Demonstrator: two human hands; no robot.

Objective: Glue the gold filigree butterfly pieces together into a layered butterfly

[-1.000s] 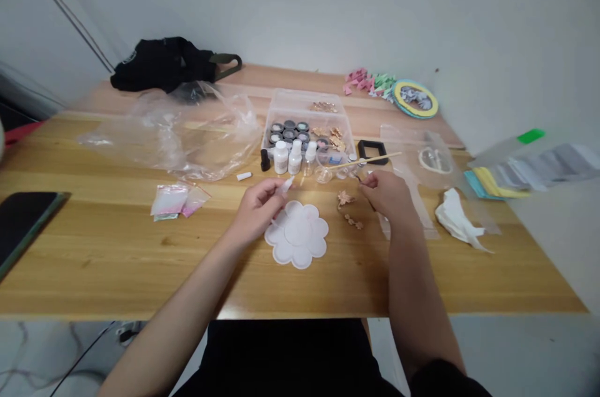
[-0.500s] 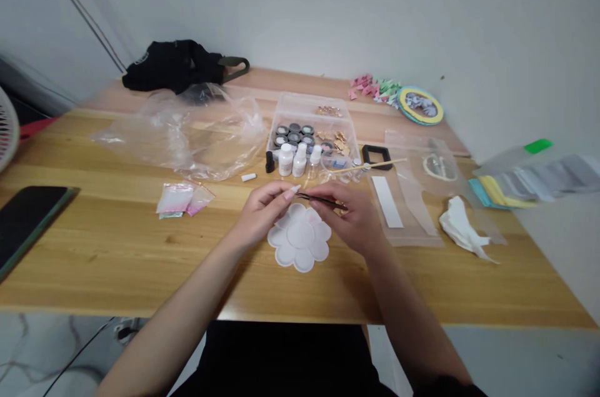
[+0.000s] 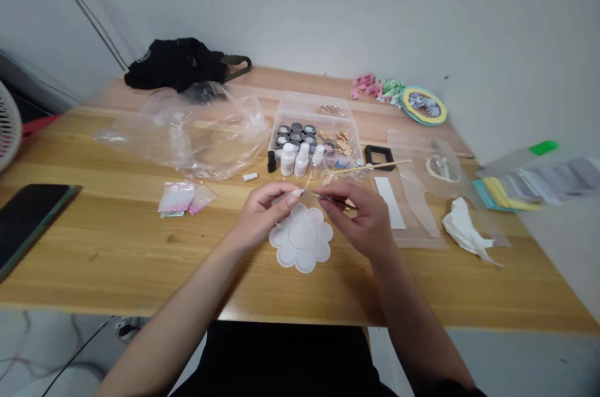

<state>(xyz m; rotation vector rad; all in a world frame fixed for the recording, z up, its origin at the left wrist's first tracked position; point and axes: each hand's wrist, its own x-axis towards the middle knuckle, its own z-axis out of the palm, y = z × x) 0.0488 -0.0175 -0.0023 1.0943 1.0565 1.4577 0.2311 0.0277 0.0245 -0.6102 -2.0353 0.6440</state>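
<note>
Above the far edge of a white flower-shaped palette (image 3: 302,236), my left hand (image 3: 268,209) is closed on a small white piece (image 3: 297,192). Most of that piece is hidden by my fingers, so its kind does not show. My right hand (image 3: 359,216) grips a pair of dark tweezers (image 3: 335,199), their tips pointing left at the white piece; I cannot tell whether they touch it. A faint pink patch shows in one of the palette's upper right wells.
Beyond my hands stand white bottles (image 3: 287,160), a black bottle (image 3: 272,162) and a clear box (image 3: 315,103) of small jars. A wooden stick (image 3: 375,167) and black frame (image 3: 379,158) lie right. Plastic bags (image 3: 178,197) and a phone-like dark slab (image 3: 35,222) lie left.
The tweezers and my right hand have shifted slightly right, and the tweezer prongs look more spread. My left hand keeps the white piece. The view has moved a little.
</note>
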